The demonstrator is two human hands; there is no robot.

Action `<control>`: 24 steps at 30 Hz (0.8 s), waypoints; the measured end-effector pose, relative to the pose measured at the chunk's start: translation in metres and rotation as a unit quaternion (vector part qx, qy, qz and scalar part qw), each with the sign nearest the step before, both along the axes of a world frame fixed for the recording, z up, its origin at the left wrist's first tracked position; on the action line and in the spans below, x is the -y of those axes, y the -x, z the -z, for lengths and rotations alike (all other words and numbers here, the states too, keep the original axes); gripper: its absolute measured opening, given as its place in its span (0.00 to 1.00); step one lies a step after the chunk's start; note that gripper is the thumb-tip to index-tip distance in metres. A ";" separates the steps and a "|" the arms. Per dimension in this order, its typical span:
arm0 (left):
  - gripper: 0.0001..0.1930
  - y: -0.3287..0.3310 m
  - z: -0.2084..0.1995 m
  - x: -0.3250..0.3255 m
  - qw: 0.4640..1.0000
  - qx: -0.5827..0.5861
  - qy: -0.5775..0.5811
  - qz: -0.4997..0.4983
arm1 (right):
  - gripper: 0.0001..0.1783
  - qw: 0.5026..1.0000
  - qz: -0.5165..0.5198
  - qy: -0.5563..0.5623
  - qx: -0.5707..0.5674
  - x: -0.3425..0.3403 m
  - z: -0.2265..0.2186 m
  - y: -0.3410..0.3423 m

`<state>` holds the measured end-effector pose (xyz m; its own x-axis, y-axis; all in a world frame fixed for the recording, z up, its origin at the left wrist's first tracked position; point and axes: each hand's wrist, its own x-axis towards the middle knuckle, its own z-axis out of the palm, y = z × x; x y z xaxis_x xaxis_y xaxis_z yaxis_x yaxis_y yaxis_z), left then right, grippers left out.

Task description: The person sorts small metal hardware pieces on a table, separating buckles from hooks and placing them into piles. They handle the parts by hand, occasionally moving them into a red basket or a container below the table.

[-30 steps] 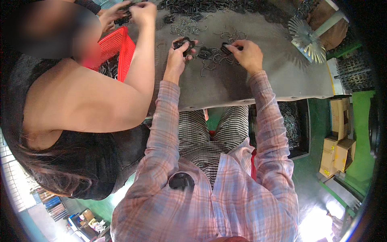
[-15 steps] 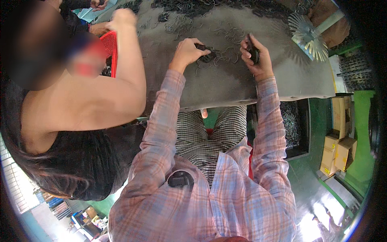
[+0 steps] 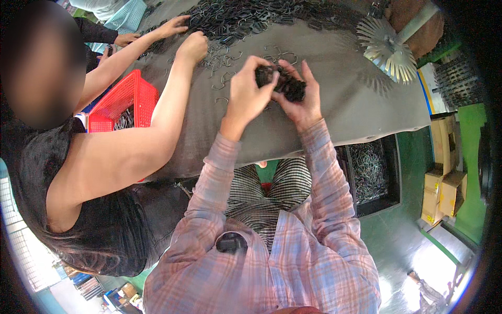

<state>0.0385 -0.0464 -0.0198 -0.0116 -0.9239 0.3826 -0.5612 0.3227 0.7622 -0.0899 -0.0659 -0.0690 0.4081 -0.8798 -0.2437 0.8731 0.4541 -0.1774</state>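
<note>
Both hands close on one clump of dark clips (image 3: pixel 282 82), held just above the grey table (image 3: pixel 334 112). The left hand (image 3: pixel 250 94) wraps the clump's left end, fingers curled over the top and thumb beneath. The right hand (image 3: pixel 300 97) cups the right end from below, its fingers spread up behind the clips. The two hands touch at the clump, so it sits pressed between them.

On the table beyond the clump, loose wire clips (image 3: pixel 227 78) lie scattered, and further back a big heap (image 3: pixel 246 18) of the same dark clips runs across the far edge. Right of the heap, a shiny fan-shaped metal disc (image 3: pixel 387 47) rests on the table near its corner.

Left of the clump, a co-worker's arm (image 3: pixel 157 120) reaches across the table, its fist (image 3: pixel 192 47) resting at the heap's near edge. A red basket (image 3: pixel 123 99) stands beside the table's left edge. Below the table's right edge, a dark bin (image 3: pixel 374 172) holds pale wire pieces, with cardboard boxes (image 3: pixel 444 188) further right on the green floor.
</note>
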 end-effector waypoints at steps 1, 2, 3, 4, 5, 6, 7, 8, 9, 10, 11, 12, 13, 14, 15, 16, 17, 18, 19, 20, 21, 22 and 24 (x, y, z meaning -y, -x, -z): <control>0.15 0.007 -0.003 -0.003 0.999 0.034 -0.037 0.011 | 0.25 0.999 0.002 -0.025 0.028 -0.002 -0.004 -0.007; 0.19 0.010 0.002 -0.003 0.994 0.089 0.032 0.049 | 0.25 0.998 0.011 -0.030 0.046 0.000 0.003 -0.012; 0.24 0.014 0.002 -0.007 0.991 0.122 -0.010 0.045 | 0.24 0.997 0.020 -0.037 0.065 0.003 0.012 -0.016; 0.25 0.016 0.004 -0.008 0.992 0.115 0.000 0.045 | 0.22 0.998 0.027 -0.023 0.049 0.004 0.019 -0.017; 0.27 0.018 0.006 -0.010 0.993 0.106 0.010 0.043 | 0.21 0.998 0.034 -0.020 0.054 0.005 0.022 -0.017; 0.26 0.020 0.005 -0.013 0.994 0.097 0.013 0.041 | 0.21 0.997 0.041 -0.018 0.059 0.006 0.025 -0.017; 0.25 0.022 0.004 -0.017 0.995 0.087 0.016 0.037 | 0.20 0.997 0.048 -0.015 0.064 0.006 0.027 -0.017; 0.25 0.022 0.003 -0.021 0.996 0.080 0.020 0.031 | 0.19 0.997 0.040 0.010 0.066 0.005 0.025 -0.017; 0.23 0.021 0.005 -0.024 0.998 0.058 0.029 0.025 | 0.19 0.998 0.037 0.006 0.049 0.004 0.022 -0.018; 0.21 0.019 0.008 -0.027 0.998 0.036 0.038 0.018 | 0.19 0.999 0.033 0.001 0.032 0.002 0.018 -0.018; 0.19 0.018 0.010 -0.029 0.999 0.014 0.046 0.013 | 0.19 0.999 0.031 -0.003 0.015 0.000 0.014 -0.019; 0.18 0.017 0.014 -0.032 0.999 0.002 0.044 0.008 | 0.18 1.000 0.027 0.006 0.003 0.001 0.018 -0.021; 0.17 0.016 0.018 -0.034 0.999 -0.011 0.042 0.003 | 0.17 0.999 0.018 -0.004 0.026 0.000 0.020 -0.025; 0.16 0.016 0.020 -0.035 0.999 -0.024 0.040 -0.002 | 0.17 0.999 0.010 -0.015 0.048 -0.002 0.022 -0.030; 0.16 0.016 0.020 -0.038 0.998 0.025 0.062 -0.014 | 0.17 0.997 0.002 -0.025 0.071 -0.003 0.022 -0.032; 0.17 0.015 0.018 -0.042 0.993 0.073 0.085 -0.025 | 0.16 0.993 -0.004 -0.037 0.108 -0.003 0.021 -0.032; 0.17 0.011 0.016 -0.047 0.986 0.123 0.106 -0.039 | 0.16 0.995 0.002 -0.030 0.093 -0.003 0.020 -0.032; 0.18 0.004 0.023 -0.051 0.986 0.111 0.110 -0.053 | 0.16 0.997 0.013 -0.022 0.077 -0.002 0.019 -0.028; 0.17 -0.005 0.025 -0.056 0.983 0.128 0.101 -0.079 | 0.16 0.998 0.023 -0.013 0.060 -0.001 0.018 -0.024; 0.19 -0.022 0.032 -0.058 0.978 0.164 0.052 -0.119 | 0.17 0.995 0.033 0.026 0.094 0.001 0.018 -0.018; 0.22 -0.041 0.042 -0.061 0.967 0.200 0.004 -0.158 | 0.17 0.992 0.047 0.019 0.113 0.005 0.020 -0.010; 0.26 -0.065 0.061 -0.060 0.945 0.233 -0.062 -0.219 | 0.17 0.990 0.049 0.007 0.135 0.007 0.016 -0.003; 0.34 -0.102 0.090 -0.041 0.901 0.294 -0.123 -0.293 | 0.17 0.987 0.062 -0.005 0.145 0.010 0.011 0.014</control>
